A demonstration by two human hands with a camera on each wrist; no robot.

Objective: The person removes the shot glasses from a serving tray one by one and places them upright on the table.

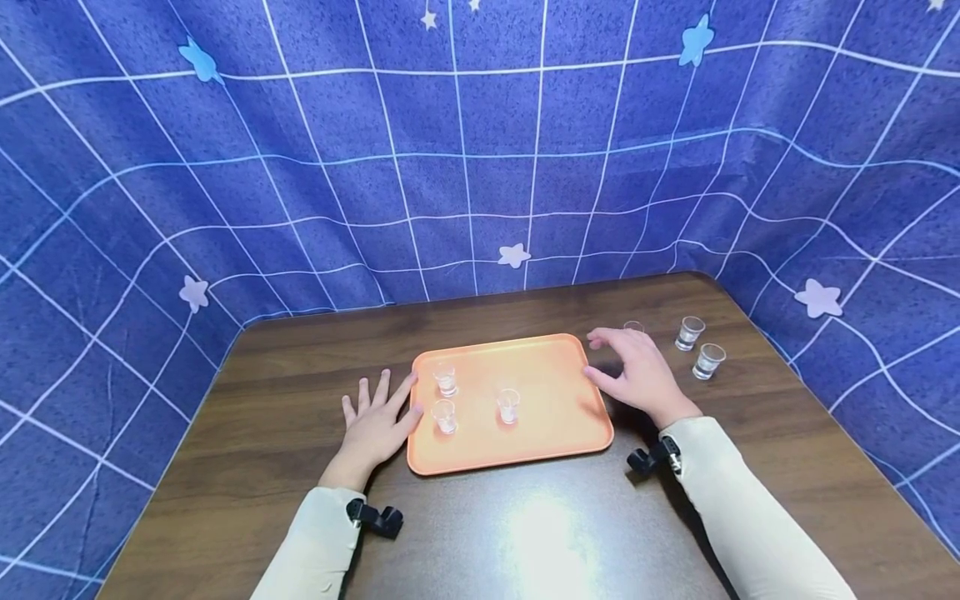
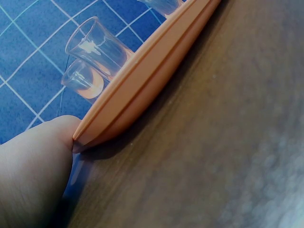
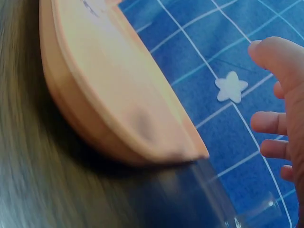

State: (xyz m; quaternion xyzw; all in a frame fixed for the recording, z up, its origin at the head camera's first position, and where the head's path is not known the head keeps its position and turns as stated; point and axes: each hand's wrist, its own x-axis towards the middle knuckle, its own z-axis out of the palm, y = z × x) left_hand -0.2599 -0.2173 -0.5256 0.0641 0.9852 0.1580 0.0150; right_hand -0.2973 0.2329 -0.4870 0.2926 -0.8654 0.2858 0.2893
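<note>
Left fingers [image 1: 382,388] spread wide (touching the orange tray [image 1: 555,383]); right fingers [image 1: 611,337] loosely bent, empty.

Behind and on both sides of the brown wood-grained table [image 1: 270,417], a blue cloth [image 1: 495,187] is draped, marked with a grid of white and light-blue lines. Pale and blue stars [image 1: 513,256] are scattered across it, and a bright glare [image 1: 543,542] is reflected by the near tabletop.
</note>
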